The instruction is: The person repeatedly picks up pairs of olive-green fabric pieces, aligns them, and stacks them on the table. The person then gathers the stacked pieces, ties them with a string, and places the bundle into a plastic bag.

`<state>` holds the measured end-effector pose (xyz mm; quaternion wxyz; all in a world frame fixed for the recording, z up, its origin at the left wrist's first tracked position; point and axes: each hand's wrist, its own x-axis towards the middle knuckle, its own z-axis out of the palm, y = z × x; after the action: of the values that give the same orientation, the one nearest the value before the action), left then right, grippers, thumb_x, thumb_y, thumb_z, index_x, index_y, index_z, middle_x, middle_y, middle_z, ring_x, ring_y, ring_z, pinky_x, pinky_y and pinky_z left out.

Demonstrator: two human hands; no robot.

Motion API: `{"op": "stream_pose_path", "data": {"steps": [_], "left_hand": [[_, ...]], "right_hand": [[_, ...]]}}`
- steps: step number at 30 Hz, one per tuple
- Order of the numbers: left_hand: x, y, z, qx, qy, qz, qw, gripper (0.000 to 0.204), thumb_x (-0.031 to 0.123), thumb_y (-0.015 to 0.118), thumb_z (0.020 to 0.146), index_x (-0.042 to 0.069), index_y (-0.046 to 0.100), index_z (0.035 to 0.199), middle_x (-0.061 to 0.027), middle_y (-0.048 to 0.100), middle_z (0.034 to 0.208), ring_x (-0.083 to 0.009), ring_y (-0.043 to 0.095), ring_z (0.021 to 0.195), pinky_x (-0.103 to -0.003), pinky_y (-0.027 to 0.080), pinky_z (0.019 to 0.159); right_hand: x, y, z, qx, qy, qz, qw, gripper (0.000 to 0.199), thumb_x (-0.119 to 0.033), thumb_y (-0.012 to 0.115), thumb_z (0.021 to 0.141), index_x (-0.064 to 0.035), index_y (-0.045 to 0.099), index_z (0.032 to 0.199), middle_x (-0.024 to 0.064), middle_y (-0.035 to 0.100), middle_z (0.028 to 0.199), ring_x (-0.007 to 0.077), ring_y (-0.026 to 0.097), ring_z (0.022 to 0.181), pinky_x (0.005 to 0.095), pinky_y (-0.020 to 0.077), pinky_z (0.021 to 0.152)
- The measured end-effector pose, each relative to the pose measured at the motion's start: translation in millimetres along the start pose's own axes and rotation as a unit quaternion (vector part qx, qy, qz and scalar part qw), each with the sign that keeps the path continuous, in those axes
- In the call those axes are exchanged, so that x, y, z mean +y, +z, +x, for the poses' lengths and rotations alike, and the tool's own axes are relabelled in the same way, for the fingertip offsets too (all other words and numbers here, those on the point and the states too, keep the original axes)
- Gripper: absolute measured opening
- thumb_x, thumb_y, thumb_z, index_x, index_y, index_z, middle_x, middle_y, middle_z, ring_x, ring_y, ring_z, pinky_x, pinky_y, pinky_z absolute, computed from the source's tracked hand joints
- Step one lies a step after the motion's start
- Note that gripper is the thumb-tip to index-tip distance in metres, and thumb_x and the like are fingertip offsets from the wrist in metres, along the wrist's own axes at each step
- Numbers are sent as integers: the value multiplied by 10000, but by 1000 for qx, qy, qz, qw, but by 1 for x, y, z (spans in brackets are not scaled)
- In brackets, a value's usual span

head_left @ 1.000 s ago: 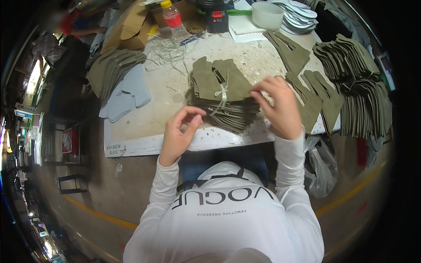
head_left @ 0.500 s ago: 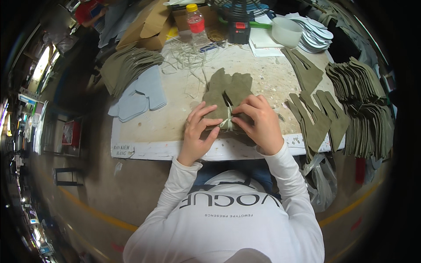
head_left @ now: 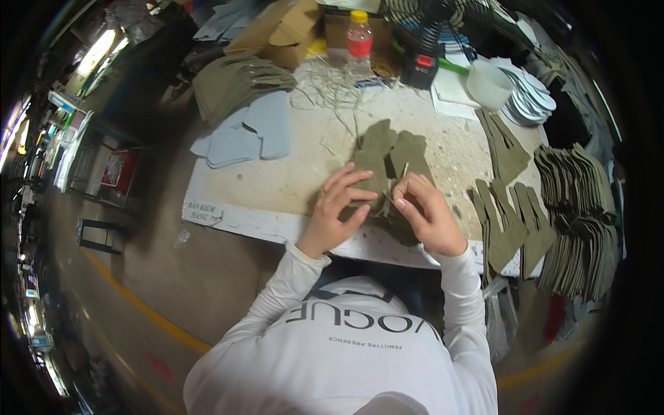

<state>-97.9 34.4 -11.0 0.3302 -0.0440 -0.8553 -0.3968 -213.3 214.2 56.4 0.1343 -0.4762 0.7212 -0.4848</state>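
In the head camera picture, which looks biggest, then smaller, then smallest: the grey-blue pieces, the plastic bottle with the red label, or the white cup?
1. Grey-blue pieces, clearly the largest.
2. Plastic bottle and white cup look about alike, so no ranking between them.
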Motion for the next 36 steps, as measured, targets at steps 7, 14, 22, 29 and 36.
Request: {"op": "stream_pose_path", "data": {"steps": [7,14,22,29,36], "left_hand": [[3,-1,6,-2,-7,10,1000,207,94,682,801,90,696,1008,-97,616,1287,-367,457,1311,-443,361,1083],[48,-9,25,-95,-93,-131,982,254,195,633,908,40,674,1105,-108,637,1202,-206,604,896,-334,487,786],[5,-43,110,-167,-269,-328,890,320,328,459,1044,50,609,1093,48,570,835,0,309,517,-154,260,462],[-6,20,155,-219,-299,-364,854,470,254,558,1001,33,445,1400,-32,667,922,-21,511,580,-143,387,507],[-75,9,207,-274,-327,-305,852,275,157,604,962,15,656,1192,34,637,792,7,556,679,-116,417,549]], "right_hand": [[-17,-33,-3,18,33,443,896,197,-244,556,976,-50,524,974,26,483,971,119,488,899,271,416,806],[-36,-60,10,66,-27,456,887,257,-236,523,1014,-34,529,1174,109,571,1108,165,622,919,258,495,712],[22,-80,61,362,-62,448,815,296,-150,433,1041,124,492,1135,236,580,1196,336,579,1197,352,495,1059],[85,-26,85,234,-4,30,972,133,-171,637,934,-39,619,938,66,670,978,137,615,889,271,471,694],[103,-46,81,374,-8,-6,927,141,-185,642,933,-44,652,938,70,684,894,150,621,770,279,470,667]]}}
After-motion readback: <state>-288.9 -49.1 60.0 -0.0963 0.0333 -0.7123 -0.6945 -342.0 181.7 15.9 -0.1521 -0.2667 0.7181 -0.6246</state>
